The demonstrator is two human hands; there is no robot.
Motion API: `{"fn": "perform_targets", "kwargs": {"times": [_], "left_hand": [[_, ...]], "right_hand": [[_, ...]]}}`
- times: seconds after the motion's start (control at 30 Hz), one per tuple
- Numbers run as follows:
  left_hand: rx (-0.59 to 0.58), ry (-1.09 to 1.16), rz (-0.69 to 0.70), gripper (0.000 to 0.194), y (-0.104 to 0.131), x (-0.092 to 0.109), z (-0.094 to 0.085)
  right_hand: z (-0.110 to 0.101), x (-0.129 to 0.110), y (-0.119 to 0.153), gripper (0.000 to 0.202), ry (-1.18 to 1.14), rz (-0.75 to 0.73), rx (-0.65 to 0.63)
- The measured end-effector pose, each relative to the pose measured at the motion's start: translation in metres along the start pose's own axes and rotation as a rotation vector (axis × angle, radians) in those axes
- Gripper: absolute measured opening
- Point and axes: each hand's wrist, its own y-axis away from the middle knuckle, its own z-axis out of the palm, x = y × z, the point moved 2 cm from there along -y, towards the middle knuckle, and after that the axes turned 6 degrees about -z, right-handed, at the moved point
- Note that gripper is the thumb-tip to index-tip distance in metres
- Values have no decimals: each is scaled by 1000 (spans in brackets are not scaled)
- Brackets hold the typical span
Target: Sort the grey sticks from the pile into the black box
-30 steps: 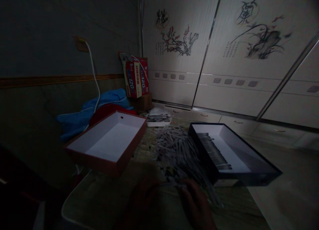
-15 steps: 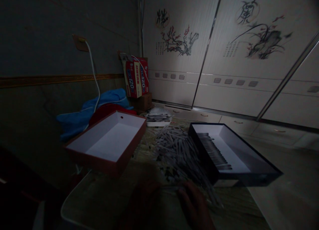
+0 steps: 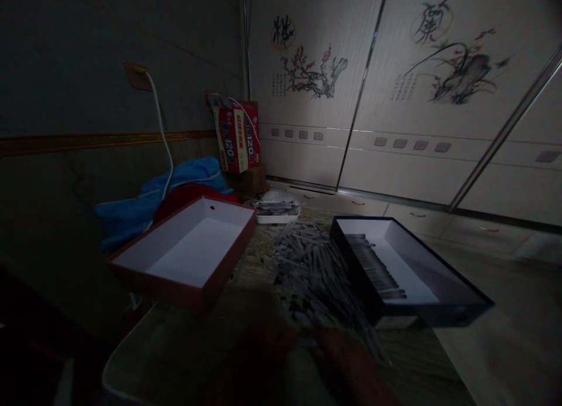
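Both hands are dark and blurred at the table's near edge. My left hand (image 3: pixel 267 347) is closed near one end of a small pale strip (image 3: pixel 307 341); its fingers are barely visible. On the strip's other side, my right hand (image 3: pixel 342 353) has its fingers drawn together against it. Just beyond them lies a loose heap of thin greyish strips (image 3: pixel 311 259). To the right, a black box (image 3: pixel 443 312) with a white inside holds a row of similar strips (image 3: pixel 373 268). A red box (image 3: pixel 162 289) with a bare white inside stands at the left.
A white tray (image 3: pixel 278 218) with more strips sits at the far end of the table (image 3: pixel 175 347). Blue cloth (image 3: pixel 175 183) lies behind the red box. A red carton (image 3: pixel 237 136) stands in the corner, and a white cable (image 3: pixel 161 125) hangs along the wall.
My hands have come closer together, and less of the pale strip shows between them. The camera view has shifted slightly. The boxes and the heap look the same.
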Motion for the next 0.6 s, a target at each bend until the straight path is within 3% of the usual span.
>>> {"fn": "perform_targets", "kwargs": {"times": [0.2, 0.33, 0.43, 0.6], "left_hand": [[-4, -35, 125, 14, 1, 2, -5], [8, -51, 216, 12, -2, 7, -13], [2, -106, 275, 13, -3, 11, -19], [-1, -117, 289, 19, -3, 16, -13]], "right_hand": [[-17, -13, 10, 33, -328, 100, 30], [-10, -10, 15, 34, -613, 318, 68], [-1, -10, 12, 47, -871, 428, 42], [0, -13, 7, 50, -1165, 606, -29]]}}
